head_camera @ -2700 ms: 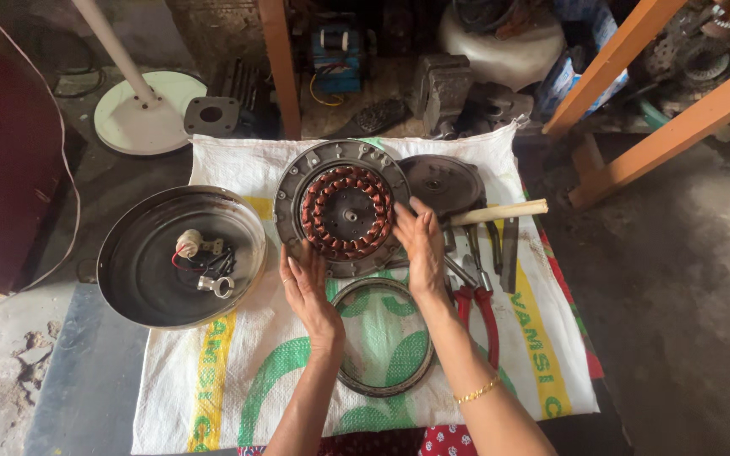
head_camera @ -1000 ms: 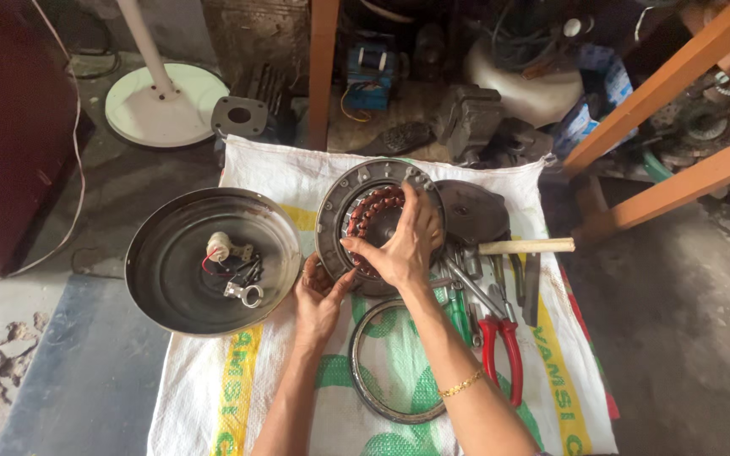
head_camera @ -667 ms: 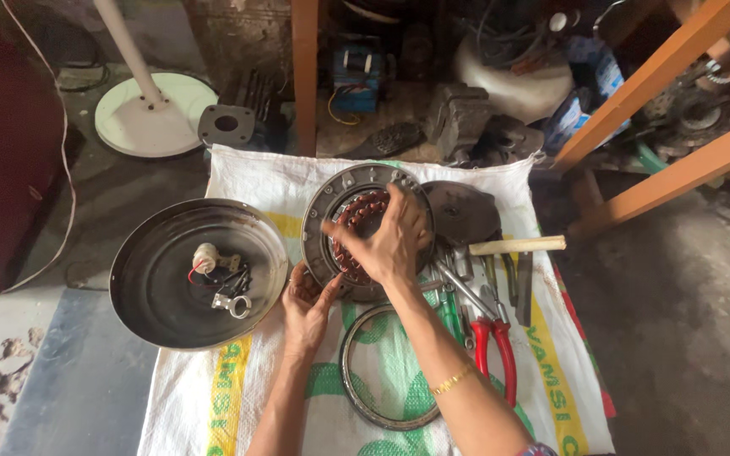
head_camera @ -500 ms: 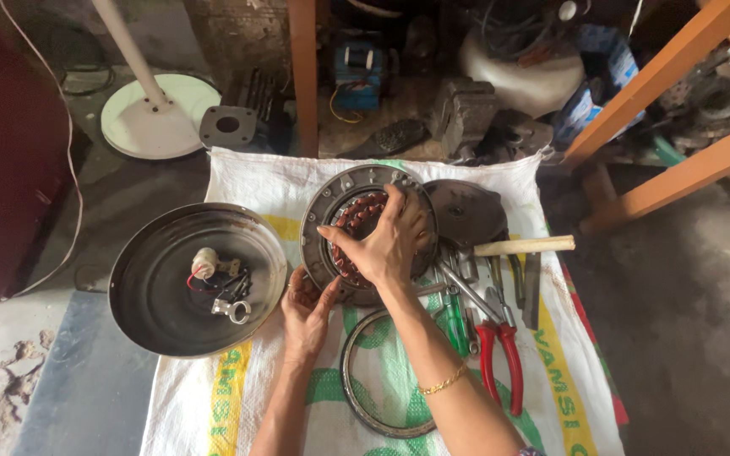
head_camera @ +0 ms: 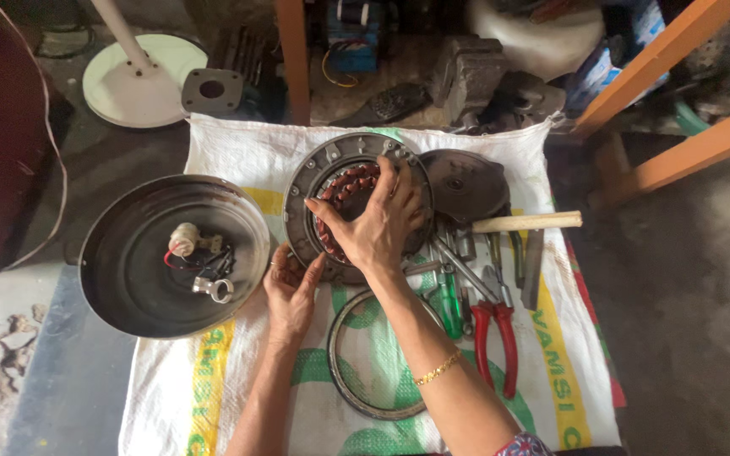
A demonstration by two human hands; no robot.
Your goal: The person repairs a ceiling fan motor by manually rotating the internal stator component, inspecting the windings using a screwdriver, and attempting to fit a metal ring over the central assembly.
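A round fan motor stator [head_camera: 331,173] with copper windings lies on a white woven sack [head_camera: 238,152]. My right hand [head_camera: 379,221] rests spread over its centre, fingers gripping the windings. My left hand [head_camera: 291,287] presses against the stator's near-left rim, fingers apart. A loose metal ring [head_camera: 356,380] lies on the sack just below, partly under my right forearm.
A dark round metal cover [head_camera: 133,262] holding a capacitor and wires sits to the left. A second cover plate [head_camera: 465,181], a wooden-handled hammer [head_camera: 525,222], red-handled pliers [head_camera: 500,338] and screwdrivers lie to the right. A white fan base [head_camera: 137,80] and orange wooden legs stand behind.
My right hand moved from the stator's right rim onto its centre. My left hand shifted up against the near-left rim. The view drifted slightly.
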